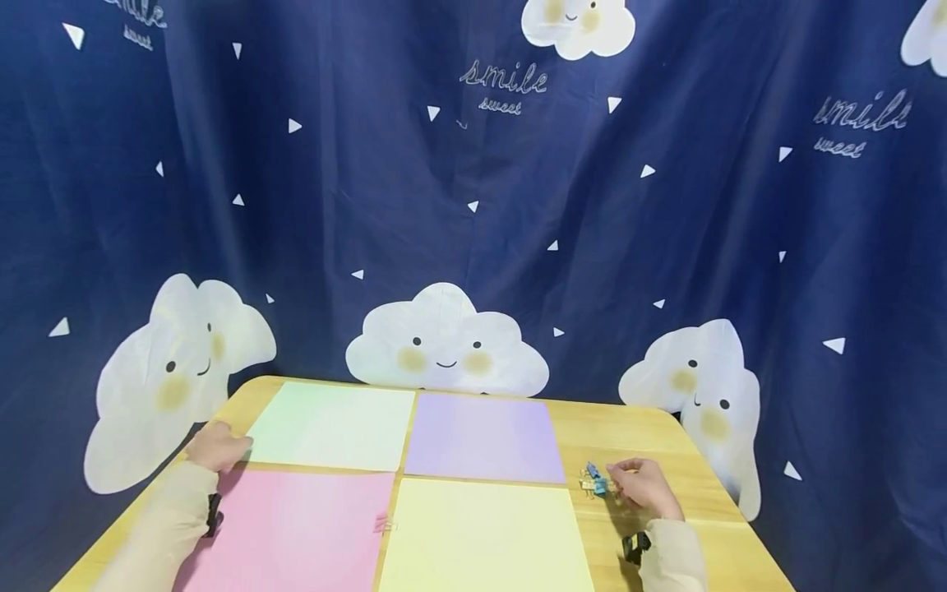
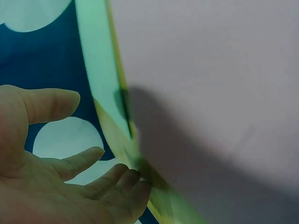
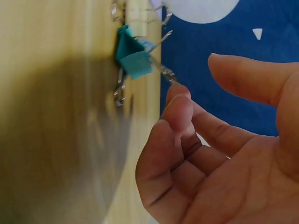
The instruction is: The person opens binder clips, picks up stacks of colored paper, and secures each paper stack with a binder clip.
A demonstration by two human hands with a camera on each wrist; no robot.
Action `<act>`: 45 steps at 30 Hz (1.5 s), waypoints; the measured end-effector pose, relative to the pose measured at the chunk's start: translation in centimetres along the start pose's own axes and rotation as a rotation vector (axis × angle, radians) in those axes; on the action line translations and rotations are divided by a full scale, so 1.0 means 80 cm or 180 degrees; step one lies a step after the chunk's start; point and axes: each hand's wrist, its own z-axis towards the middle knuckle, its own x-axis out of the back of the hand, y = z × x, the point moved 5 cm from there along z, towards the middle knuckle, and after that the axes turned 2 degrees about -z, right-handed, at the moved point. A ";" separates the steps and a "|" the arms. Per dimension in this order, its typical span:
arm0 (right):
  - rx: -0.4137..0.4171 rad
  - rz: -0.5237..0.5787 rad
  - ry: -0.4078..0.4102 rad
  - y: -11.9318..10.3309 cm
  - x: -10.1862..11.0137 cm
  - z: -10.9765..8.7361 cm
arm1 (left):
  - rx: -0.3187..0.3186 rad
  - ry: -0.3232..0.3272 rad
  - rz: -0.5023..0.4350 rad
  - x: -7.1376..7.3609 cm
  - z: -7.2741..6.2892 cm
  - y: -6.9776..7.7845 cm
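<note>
My right hand (image 1: 647, 487) is beside a small cluster of binder clips (image 1: 595, 483) at the table's right. Close up in the right wrist view, a teal binder clip (image 3: 135, 64) stands on the wood, and a fingertip of the right hand (image 3: 219, 144) meets or nearly meets its wire handle. The thumb is apart from the loosely bent fingers. By the left table edge, my left hand (image 1: 217, 446) is near the corners of the green sheet (image 1: 333, 423) and pink sheet (image 1: 296, 526). Nothing is held in the left hand (image 2: 60, 182); its thumb and fingers are spread.
A purple sheet (image 1: 484, 438) and a yellow sheet (image 1: 484, 538) complete a two-by-two layout on the wooden table (image 1: 614, 427). A pink binder clip (image 1: 382, 523) lies at the pink sheet's right edge. A dark blue curtain (image 1: 414, 214) with clouds hangs behind.
</note>
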 end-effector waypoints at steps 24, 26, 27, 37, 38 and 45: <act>-0.0231 -0.0123 -0.0067 0.022 -0.011 -0.001 | 0.0206 -0.0206 0.0211 -0.029 0.015 0.026; -0.0224 -0.0082 -0.0036 0.022 -0.011 -0.002 | 0.0239 -0.0191 0.0249 -0.029 0.016 0.026; -0.0214 -0.0082 -0.0023 0.022 -0.012 -0.002 | 0.0260 -0.0184 0.0268 -0.030 0.018 0.025; -0.0270 -0.0023 0.0095 0.019 -0.007 -0.006 | 0.0561 -0.0322 0.0273 -0.032 0.032 0.020; -0.0265 -0.0021 0.0105 0.018 -0.006 -0.006 | 0.0567 -0.0335 0.0278 -0.032 0.033 0.021; -0.0233 -0.0066 0.0150 0.011 0.004 -0.005 | 0.0780 -0.0400 -0.0037 -0.034 0.032 0.018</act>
